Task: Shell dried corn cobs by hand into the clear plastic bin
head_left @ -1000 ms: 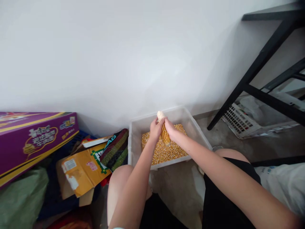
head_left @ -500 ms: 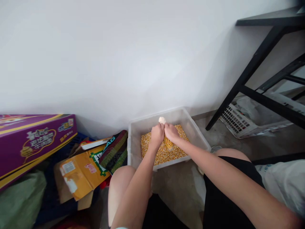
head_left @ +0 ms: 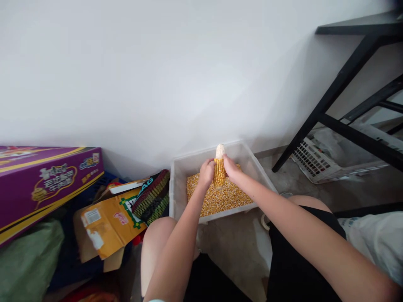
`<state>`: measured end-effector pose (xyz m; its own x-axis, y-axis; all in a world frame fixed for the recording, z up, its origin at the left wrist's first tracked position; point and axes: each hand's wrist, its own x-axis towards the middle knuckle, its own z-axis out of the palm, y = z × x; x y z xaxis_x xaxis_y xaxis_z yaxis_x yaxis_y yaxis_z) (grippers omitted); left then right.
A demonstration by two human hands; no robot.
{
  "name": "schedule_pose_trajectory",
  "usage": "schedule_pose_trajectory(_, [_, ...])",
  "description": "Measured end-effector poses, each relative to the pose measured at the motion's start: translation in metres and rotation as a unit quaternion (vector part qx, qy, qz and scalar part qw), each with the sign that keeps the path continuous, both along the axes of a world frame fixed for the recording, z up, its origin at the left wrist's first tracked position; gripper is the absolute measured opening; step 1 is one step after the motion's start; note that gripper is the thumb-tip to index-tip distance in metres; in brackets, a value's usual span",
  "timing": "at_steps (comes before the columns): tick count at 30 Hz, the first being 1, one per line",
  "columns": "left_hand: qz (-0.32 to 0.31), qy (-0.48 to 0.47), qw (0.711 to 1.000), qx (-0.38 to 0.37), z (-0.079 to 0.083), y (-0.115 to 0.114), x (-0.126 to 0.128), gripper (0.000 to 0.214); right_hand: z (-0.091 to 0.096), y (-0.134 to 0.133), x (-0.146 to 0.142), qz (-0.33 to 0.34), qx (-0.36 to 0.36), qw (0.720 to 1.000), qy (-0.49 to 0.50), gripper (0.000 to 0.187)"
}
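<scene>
A corn cob (head_left: 219, 171) stands upright over a clear plastic tub (head_left: 255, 167) on the floor by the wall. Its top end is bare and pale; yellow kernels cover the lower part. My left hand (head_left: 207, 173) grips the cob from the left with fingers curled round it. On the right side my right hand (head_left: 231, 167) holds the same cob, thumb against the kernels. Loose yellow kernels (head_left: 220, 199) fill the bottom of the tub beneath both hands.
A purple carton (head_left: 44, 180), a torn yellow cardboard box (head_left: 107, 224) and a mesh bag (head_left: 153, 197) lie at the left. A black metal frame (head_left: 343, 88) and a white crate (head_left: 317, 161) stand at the right. My knees flank the concrete floor (head_left: 233, 247).
Half a second ago both hands pressed the cob low into the kernels; now they have lifted it upright, and more of its kernel-covered body shows between them.
</scene>
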<state>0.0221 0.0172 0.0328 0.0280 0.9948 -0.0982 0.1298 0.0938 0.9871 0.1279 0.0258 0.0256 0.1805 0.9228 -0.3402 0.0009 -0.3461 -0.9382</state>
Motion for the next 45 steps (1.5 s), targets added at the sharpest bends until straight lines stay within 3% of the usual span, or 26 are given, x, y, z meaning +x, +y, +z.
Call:
schedule_pose_trajectory(2, [-0.077,0.023,0.997,0.011,0.006,-0.007,0.001,0.041,0.005,-0.001,-0.002,-0.021,-0.015,0.999,0.029,0.055])
schedule_pose_trajectory(3, [-0.086,0.054,0.995,0.019,0.008,-0.01,0.0,0.05,0.008,-0.002,-0.003,-0.019,-0.012,0.999,0.032,0.055])
schedule_pose_trajectory(5, [-0.054,0.127,0.99,0.028,0.009,-0.016,-0.002,0.062,0.014,-0.005,-0.003,0.005,0.006,1.0,-0.009,0.056])
schedule_pose_trajectory(9, [-0.004,0.204,0.979,0.019,0.01,-0.017,-0.012,0.06,0.027,-0.007,0.008,0.093,0.016,0.985,-0.144,0.057])
schedule_pose_trajectory(13, [-0.041,0.194,0.979,0.043,0.016,-0.015,-0.026,0.057,0.044,-0.008,0.018,0.167,-0.038,0.985,-0.016,0.056])
schedule_pose_trajectory(17, [-0.064,0.181,0.979,0.065,0.021,-0.018,-0.037,0.054,0.051,-0.012,0.02,0.23,-0.026,0.972,0.034,0.04])
schedule_pose_trajectory(24, [-0.108,0.032,0.993,-0.023,0.025,-0.023,-0.046,0.053,0.043,-0.012,0.022,0.246,-0.054,0.964,0.088,0.016])
schedule_pose_trajectory(29, [-0.108,0.001,0.992,-0.066,0.032,-0.028,-0.051,0.056,0.049,-0.015,0.022,0.226,-0.034,0.972,0.055,0.018])
schedule_pose_trajectory(33, [-0.101,0.072,0.992,-0.002,0.03,-0.031,-0.055,0.053,0.05,-0.019,0.019,0.252,-0.007,0.968,0.014,0.039])
schedule_pose_trajectory(37, [-0.088,0.135,0.986,0.053,0.025,-0.033,-0.057,0.052,0.047,-0.018,0.017,0.29,-0.016,0.955,-0.055,0.045])
schedule_pose_trajectory(45, [-0.112,0.042,0.993,-0.012,0.024,-0.041,-0.051,0.046,0.035,-0.019,0.01,0.334,-0.004,0.939,-0.088,0.037])
